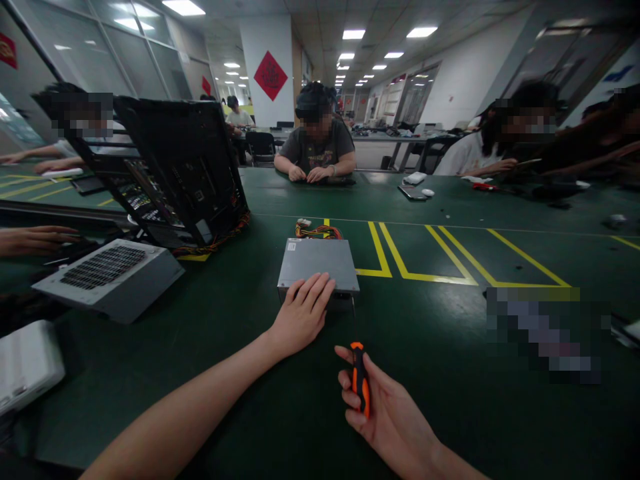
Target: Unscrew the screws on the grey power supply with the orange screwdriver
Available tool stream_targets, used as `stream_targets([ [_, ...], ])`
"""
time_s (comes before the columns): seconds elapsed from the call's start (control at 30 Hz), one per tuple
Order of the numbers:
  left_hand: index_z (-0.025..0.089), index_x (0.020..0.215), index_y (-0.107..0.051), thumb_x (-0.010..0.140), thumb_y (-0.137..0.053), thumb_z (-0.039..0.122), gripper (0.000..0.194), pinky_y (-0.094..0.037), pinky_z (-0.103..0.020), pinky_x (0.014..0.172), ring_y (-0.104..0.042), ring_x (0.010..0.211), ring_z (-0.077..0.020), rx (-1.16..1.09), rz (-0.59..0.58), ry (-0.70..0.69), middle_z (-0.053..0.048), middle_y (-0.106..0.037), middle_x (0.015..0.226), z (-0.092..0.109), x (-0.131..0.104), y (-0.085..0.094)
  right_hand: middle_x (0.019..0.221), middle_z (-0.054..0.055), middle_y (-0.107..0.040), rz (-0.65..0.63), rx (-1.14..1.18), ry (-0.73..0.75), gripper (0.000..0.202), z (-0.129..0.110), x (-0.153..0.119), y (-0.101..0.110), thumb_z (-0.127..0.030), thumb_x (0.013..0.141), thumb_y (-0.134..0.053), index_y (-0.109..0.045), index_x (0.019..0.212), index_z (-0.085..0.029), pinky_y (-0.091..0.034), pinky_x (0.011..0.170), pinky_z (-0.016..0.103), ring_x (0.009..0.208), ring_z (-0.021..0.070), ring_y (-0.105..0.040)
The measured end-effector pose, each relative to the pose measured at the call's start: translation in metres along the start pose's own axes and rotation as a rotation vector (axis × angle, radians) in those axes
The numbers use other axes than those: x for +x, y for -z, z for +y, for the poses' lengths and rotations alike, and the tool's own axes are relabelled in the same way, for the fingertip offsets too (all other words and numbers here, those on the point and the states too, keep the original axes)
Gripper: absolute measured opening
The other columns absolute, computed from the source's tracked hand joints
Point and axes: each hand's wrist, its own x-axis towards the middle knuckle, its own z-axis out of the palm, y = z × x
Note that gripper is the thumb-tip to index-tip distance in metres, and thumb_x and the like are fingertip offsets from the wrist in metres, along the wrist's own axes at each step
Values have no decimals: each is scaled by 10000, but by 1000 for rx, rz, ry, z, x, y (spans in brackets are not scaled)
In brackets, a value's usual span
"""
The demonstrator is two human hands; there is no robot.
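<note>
A grey metal computer power supply (320, 259) lies on the green table, its bundle of wires at the far side. My left hand (303, 310) rests over its near edge, fingers spread on the top face; the thumb is hidden. In my right hand (373, 393) is an orange and black screwdriver (360, 380), with the fingers closed round its handle. The thin shaft points away from me, toward the near right corner of the power supply. Whether the tip touches the case or a screw, I cannot tell.
To the left stand an open black computer case (185, 173) and a second power supply (115, 273) with a fan grille. A white box-like object (27, 367) lies at the near left. A phone (413, 193) lies farther back. Several people sit around the table; a co-worker's hand (37, 240) reaches in at left.
</note>
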Motion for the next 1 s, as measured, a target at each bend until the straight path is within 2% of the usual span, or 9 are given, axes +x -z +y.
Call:
stream_targets([
  [0.17, 120, 1356, -337, 855, -442, 252, 529, -215, -376, 1038, -299, 1293, -232, -5, -2, 1, -94, -369, 1408, 0, 0, 1, 699, 17, -574, 23, 1, 29, 194, 1, -2, 0, -300, 758, -638, -578, 878, -159, -273, 430, 164, 498, 53, -428],
  [0.27, 124, 1357, -339, 852, -449, 258, 534, -223, -377, 1037, -300, 1293, -234, -2, -12, 1, -96, -369, 1407, 0, 0, 1, 705, 11, -581, 46, -7, 48, 180, 1, -3, -1, -261, 728, -676, -556, 829, -172, -276, 431, 156, 493, 47, -431],
  [0.43, 125, 1358, -339, 853, -444, 257, 533, -222, -378, 1036, -301, 1294, -237, 4, -19, -1, -98, -368, 1408, 0, 0, 2, 708, 2, -581, 67, -23, 47, 172, 0, -4, -5, -276, 740, -669, -551, 821, -181, -331, 444, 158, 515, 56, -473],
  [0.57, 127, 1355, -343, 858, -434, 262, 523, -221, -375, 1039, -302, 1296, -236, 12, -19, 0, -95, -368, 1408, 0, 1, 2, 752, 14, -594, 77, -23, 35, 169, 0, -3, -4, -289, 768, -642, -575, 855, -161, -448, 561, 215, 594, 81, -540],
  [0.7, 129, 1350, -349, 858, -426, 256, 514, -220, -370, 1039, -305, 1295, -231, 21, -11, 4, -93, -374, 1405, 1, 0, 2, 765, 27, -593, 50, -17, 12, 211, 1, -3, -2, -316, 813, -584, -595, 925, -138, -477, 629, 257, 628, 96, -556],
  [0.8, 128, 1351, -347, 855, -431, 254, 519, -218, -369, 1038, -306, 1293, -228, 17, -6, 2, -91, -376, 1403, 0, 0, 1, 747, 28, -586, 38, -13, -2, 272, 1, -3, -2, -328, 837, -543, -580, 1035, -146, -443, 553, 217, 595, 88, -531],
  [0.87, 125, 1350, -346, 853, -435, 252, 521, -216, -371, 1038, -306, 1292, -227, 15, -7, 1, -91, -375, 1404, 0, 0, 1, 719, 23, -575, 33, -3, -2, 301, 0, -2, -3, -342, 837, -535, -573, 1066, -151, -374, 467, 181, 550, 77, -494],
  [1.0, 124, 1350, -346, 851, -444, 254, 525, -222, -374, 1036, -308, 1291, -230, 13, -8, 0, -93, -377, 1402, 0, 1, 1, 640, 5, -533, 4, 13, 9, 276, -1, -1, -4, -362, 806, -570, -598, 978, -148, -262, 393, 160, 486, 62, -415],
])
